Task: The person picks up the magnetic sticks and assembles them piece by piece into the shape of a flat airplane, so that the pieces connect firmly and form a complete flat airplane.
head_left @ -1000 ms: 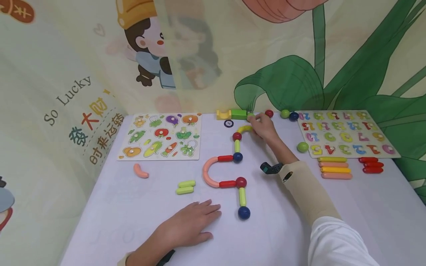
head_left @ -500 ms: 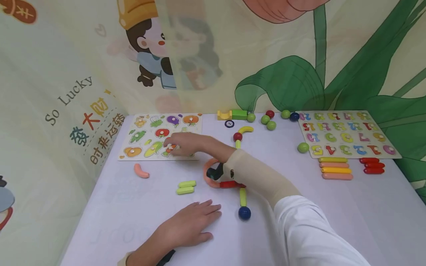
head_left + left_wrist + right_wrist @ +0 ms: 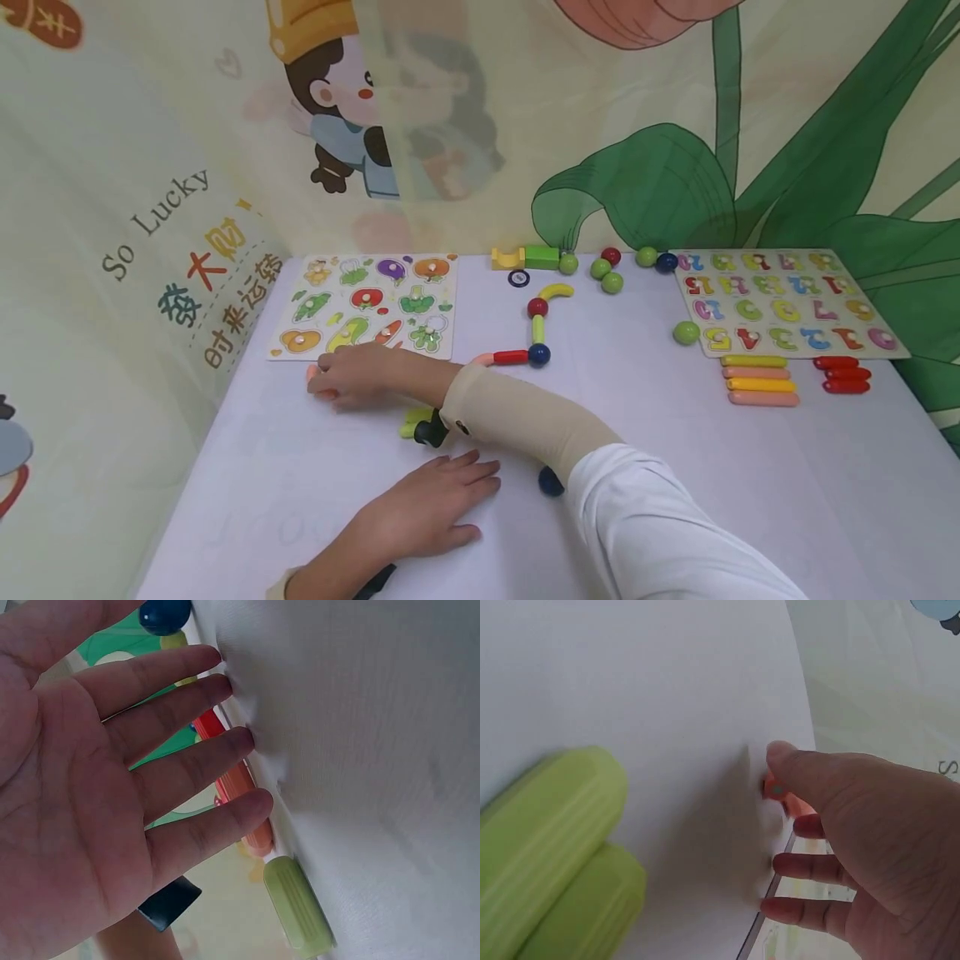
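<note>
My right hand [image 3: 358, 377] reaches across to the left, thumb and index finger pinching a curved pink magnetic stick [image 3: 798, 805] on the table. Its other fingers spread beside it. Two short light-green sticks [image 3: 551, 851] lie near the right wrist, partly covered by it in the head view. My left hand [image 3: 427, 507] rests on the cloth near the front, fingers straight and apart. A chain of magnetic balls and sticks runs up the middle: a yellow curved stick [image 3: 557, 291], a red ball [image 3: 537, 307], a blue ball [image 3: 538, 355] and a red stick [image 3: 511, 357]. My right forearm hides its lower part.
A vegetable peg puzzle [image 3: 279, 351] lies behind the right hand. At the right are a number puzzle [image 3: 892, 353], long sticks [image 3: 763, 400] and short red sticks [image 3: 846, 387]. Several balls, including a green ball [image 3: 612, 283], and a green block [image 3: 542, 257] line the back.
My right hand has left a green ball at the back, swept left over the vegetable puzzle, and come down on the curved pink stick. The left hand stays in place.
</note>
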A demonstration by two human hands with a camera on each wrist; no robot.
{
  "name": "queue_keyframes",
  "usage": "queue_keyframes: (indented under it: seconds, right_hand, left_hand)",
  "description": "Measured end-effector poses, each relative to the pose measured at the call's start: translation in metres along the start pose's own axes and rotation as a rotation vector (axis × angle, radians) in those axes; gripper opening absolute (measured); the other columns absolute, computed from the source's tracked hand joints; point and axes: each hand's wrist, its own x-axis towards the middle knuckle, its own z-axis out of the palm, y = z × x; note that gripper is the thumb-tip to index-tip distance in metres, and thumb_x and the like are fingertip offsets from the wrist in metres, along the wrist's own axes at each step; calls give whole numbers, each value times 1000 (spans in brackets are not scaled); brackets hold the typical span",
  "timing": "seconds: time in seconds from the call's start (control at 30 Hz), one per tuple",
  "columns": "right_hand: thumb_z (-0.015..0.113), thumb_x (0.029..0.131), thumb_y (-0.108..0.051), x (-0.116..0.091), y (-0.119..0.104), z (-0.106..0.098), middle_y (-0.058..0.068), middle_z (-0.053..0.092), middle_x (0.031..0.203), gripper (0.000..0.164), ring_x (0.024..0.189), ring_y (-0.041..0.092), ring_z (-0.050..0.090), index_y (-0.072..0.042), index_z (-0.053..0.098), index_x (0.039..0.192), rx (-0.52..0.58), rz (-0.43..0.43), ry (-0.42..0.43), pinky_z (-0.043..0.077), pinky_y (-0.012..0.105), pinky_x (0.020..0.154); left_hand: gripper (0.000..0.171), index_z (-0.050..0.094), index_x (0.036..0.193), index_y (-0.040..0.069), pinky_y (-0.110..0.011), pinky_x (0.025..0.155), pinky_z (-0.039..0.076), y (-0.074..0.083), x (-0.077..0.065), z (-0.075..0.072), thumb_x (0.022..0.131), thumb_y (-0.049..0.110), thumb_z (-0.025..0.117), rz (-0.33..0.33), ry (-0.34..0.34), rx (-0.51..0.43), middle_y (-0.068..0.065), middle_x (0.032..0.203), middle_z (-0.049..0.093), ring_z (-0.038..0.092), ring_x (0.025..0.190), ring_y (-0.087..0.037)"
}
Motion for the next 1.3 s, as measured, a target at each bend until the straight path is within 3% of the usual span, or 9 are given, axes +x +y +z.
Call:
queue_keyframes:
  seconds: [0.2,0.3,0.47,0.63,0.8,0.93,1.03,1.17,1.3]
  right_hand:
    - [48,93,-27,-1,-1,2,-7,50,89,17,80,11,44,-25,64,95,7,-51,17,35,21,67]
    - [46,94,-23,-3,4,2,-5,47,75,18,68,11,41,-20,59,82,36,-32,37,30,21,59]
    - [49,92,-20,-27,15,-3,-6,46,72,3,65,10,42,-21,51,92,153,34,38,30,20,58]
    - [64,84,-18,-91,28,-10,-8,51,80,30,76,8,45,-25,57,112,302,64,102,38,20,66]
    - [70,79,-19,-186,37,0,-12,54,82,31,79,7,47,-23,64,109,441,112,185,43,20,69]
    - [73,77,-17,-263,39,21,-16,55,85,29,81,7,49,-27,67,103,545,236,164,46,25,72]
    - [73,76,-13,-307,36,39,-17,55,85,28,82,8,50,-30,68,97,611,316,128,46,27,73]
    - [74,74,-10,-341,24,64,-14,56,82,30,81,10,51,-32,69,93,720,361,110,46,27,72]
    - [75,72,-9,-349,13,79,-13,56,80,31,80,10,51,-34,69,89,788,386,85,45,26,69]
  left_hand:
    - [53,48,130,15,-45,95,36,0,0,1,83,36,63,10,7,1,0,138,39,34,127,-23]
    - [54,48,130,16,-44,96,36,0,0,2,83,37,63,2,0,1,1,138,39,34,127,-22]
    - [55,47,131,16,-44,96,35,1,1,1,83,38,63,-4,-6,-4,2,139,38,32,128,-22]
    - [55,47,131,16,-44,97,34,0,1,1,84,40,61,-11,-8,16,4,139,38,32,128,-21]
    - [55,47,131,18,-43,97,34,0,3,0,84,41,61,-20,-26,7,5,138,39,33,128,-20]
    - [56,46,132,20,-43,98,34,0,5,0,83,41,62,-46,-28,8,5,138,39,32,128,-18]
    - [59,44,134,21,-41,98,34,0,8,-2,82,42,63,-62,10,9,5,139,38,31,128,-17]
    - [62,41,136,21,-38,99,34,2,14,-5,81,41,64,-30,88,23,4,141,35,30,129,-16]
    - [64,39,137,23,-39,100,32,6,19,-9,81,41,64,1,83,16,4,143,32,28,130,-18]
